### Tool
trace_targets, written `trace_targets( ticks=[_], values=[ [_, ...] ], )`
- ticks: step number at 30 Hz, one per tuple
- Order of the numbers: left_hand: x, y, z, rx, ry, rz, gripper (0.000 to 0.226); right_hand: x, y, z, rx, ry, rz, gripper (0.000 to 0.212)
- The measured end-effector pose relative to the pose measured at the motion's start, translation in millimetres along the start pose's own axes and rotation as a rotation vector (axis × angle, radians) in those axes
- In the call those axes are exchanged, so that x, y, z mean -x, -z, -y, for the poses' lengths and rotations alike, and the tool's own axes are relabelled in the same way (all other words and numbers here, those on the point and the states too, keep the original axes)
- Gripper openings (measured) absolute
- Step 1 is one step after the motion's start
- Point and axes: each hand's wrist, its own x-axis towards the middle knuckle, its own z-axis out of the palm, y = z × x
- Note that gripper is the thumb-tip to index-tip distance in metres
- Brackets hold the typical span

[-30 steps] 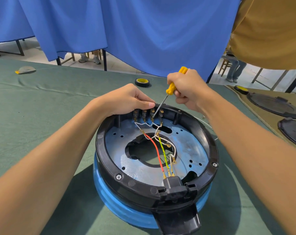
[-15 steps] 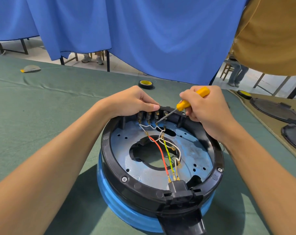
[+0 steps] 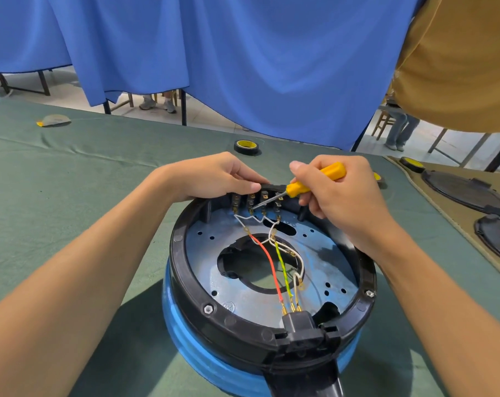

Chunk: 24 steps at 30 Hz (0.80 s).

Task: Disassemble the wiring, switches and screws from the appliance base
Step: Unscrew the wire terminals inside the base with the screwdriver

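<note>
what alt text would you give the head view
A right hand holds a yellow screwdriver with its tip at the terminals on the far rim of a round appliance base, which the left hand grips.

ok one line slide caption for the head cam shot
Right hand holds a yellow screwdriver against the terminals of the appliance base while the left hand grips its far rim.

the left hand (image 3: 214,176), right hand (image 3: 343,202) and screwdriver (image 3: 314,181) crowd the far rim of the base (image 3: 183,270); wires (image 3: 271,259) cross its middle; the bench (image 3: 57,181) to its left lies open.
</note>
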Motion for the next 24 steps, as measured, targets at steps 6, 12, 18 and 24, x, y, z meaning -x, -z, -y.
trace_targets(
  ticks=[6,12,18,24],
  values=[
    [3,7,-5,-0.095,0.018,-0.055,0.024,0,-4,1,0.053,0.016,0.021,0.033],
    [0,6,-2,-0.098,0.008,-0.091,0.022,-16,-5,1,-0.057,-0.106,0.04,0.037],
    [0,7,-3,-0.099,-0.005,-0.092,0.023,-44,-14,-1,-0.239,-0.365,0.054,0.036],
    [0,7,-3,-0.099,0.014,-0.092,0.02,-62,-26,4,-0.201,-0.436,0.098,0.033]
  ],
)
